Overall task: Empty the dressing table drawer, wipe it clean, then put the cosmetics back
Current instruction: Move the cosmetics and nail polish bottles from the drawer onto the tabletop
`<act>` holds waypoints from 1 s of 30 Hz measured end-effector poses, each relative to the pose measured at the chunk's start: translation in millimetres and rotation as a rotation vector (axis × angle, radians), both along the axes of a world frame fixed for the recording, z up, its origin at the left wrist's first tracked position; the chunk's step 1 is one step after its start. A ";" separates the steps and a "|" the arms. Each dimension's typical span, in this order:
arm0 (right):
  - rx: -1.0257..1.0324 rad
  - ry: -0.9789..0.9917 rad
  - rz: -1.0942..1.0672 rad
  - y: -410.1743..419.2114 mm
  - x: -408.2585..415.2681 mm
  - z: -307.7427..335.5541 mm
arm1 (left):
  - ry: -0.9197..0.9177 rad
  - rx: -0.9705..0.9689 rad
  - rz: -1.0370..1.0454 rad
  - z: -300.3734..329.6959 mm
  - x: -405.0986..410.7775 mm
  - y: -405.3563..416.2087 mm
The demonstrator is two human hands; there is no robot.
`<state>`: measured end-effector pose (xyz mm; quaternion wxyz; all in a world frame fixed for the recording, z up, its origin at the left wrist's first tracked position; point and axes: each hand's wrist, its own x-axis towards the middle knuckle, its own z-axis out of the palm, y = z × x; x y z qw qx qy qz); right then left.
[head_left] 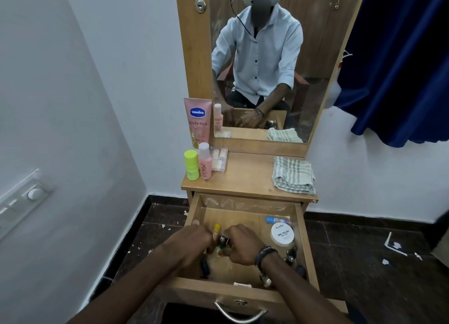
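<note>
both hands reach into the open drawer (250, 205) of the wooden dressing table (245, 177), forearms coming in from the bottom edge and meeting near the drawer's middle; the left hand (194, 242) lies knuckles up with its fingers curled downward, and the right hand (243, 244), a dark beaded bracelet (264, 252) on its wrist, faces it with fingers bent inward; between them sits a cluster of small nail polish bottles (222, 242) with dark caps, and a yellow-capped tube (216, 227) stands just beyond the left fingertips; both hands seem closed about these little bottles, though which bottle each one grips i cannot tell — the fingers hide the contact; a dark bottle (204, 266) lies under the left wrist; to the right in the drawer rest a white round nail polish remover tub (282, 233), a blue tube (274, 219) behind it, and more dark-capped bottles (291, 254) near the right wall; on the tabletop stand a pink vaseline lotion tube (198, 121), a lime-green stick (191, 164), a small pink bottle (204, 162) and a clear case (220, 159) — all at the left rear; a folded checked cloth (292, 174) lies at the right, well apart from them.
</note>
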<state>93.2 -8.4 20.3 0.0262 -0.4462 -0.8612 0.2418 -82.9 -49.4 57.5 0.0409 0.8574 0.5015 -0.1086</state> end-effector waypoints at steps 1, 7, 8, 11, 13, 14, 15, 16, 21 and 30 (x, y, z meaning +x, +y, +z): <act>-0.011 0.015 -0.017 2.3 5.6 0.0 | 0.067 -0.029 -0.007 -2.3 4.6 1.3; -0.026 0.137 -0.139 15.6 37.4 26.7 | 0.260 -0.084 -0.091 -18.4 15.7 9.3; -0.008 0.148 -0.151 17.9 40.5 33.0 | 0.269 -0.089 -0.097 -21.2 15.9 8.7; 0.008 0.198 -0.203 24.9 48.9 51.4 | 0.242 -0.093 -0.115 -22.8 15.7 6.8; 0.000 0.258 -0.236 30.3 54.0 57.2 | 0.210 -0.123 -0.111 -20.8 14.3 6.4; 0.004 0.288 -0.248 32.5 55.8 58.7 | 0.157 -0.140 -0.092 -18.4 14.1 6.7; 0.011 0.314 -0.264 34.9 57.4 60.1 | 0.083 -0.163 -0.056 -15.0 13.4 7.2; 0.011 0.343 -0.282 36.7 59.2 62.0 | 0.003 -0.184 -0.022 -10.4 13.0 8.6; 0.046 0.494 -0.393 51.3 64.5 78.4 | -0.602 -0.152 0.106 26.9 15.0 23.6; 0.210 0.676 -0.598 96.9 54.0 96.5 | -1.141 0.206 0.457 57.7 58.0 102.7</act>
